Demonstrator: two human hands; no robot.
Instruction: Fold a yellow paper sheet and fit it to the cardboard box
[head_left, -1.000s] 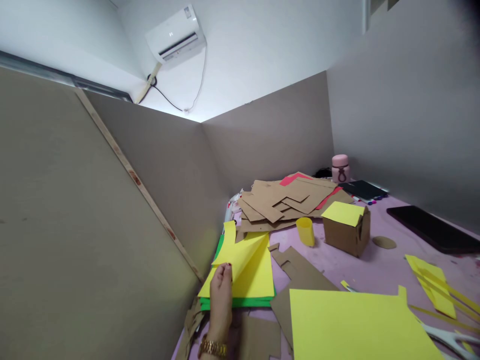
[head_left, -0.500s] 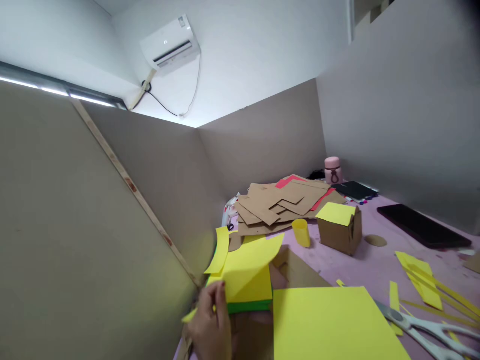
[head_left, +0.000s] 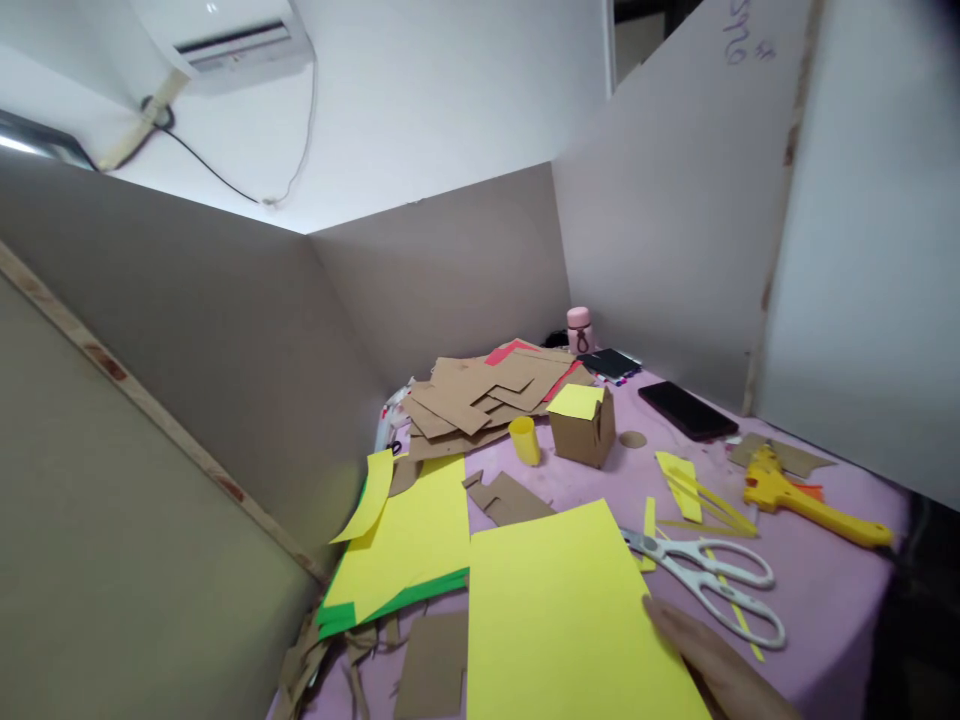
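A large yellow paper sheet [head_left: 570, 620] fills the bottom middle of the view, overlapping the tips of the white-handled scissors [head_left: 712, 580]. My right hand [head_left: 724, 660] is at the sheet's right edge, fingers closed along it; part of the hand is cut off below. My left hand is out of the frame. Left of the sheet lies a stack of yellow [head_left: 420, 530] and green paper [head_left: 397, 603], with a curled yellow strip [head_left: 371, 500] on top. Yellow offcuts [head_left: 682, 485] lie beyond the scissors.
Behind stand a small cardboard box [head_left: 581, 438] with a yellow top and a yellow paper tube [head_left: 524, 441]. Cardboard pieces [head_left: 457, 395] are heaped at the back. A phone [head_left: 686, 410] and yellow glue gun [head_left: 810, 505] lie right. Cardboard scraps [head_left: 431, 660] lie front left; grey partitions [head_left: 450, 280] surround the table.
The view has turned to the right, bringing in the glue gun. My left hand has left the frame from beside the paper stack. My right hand now shows at the yellow sheet's edge.
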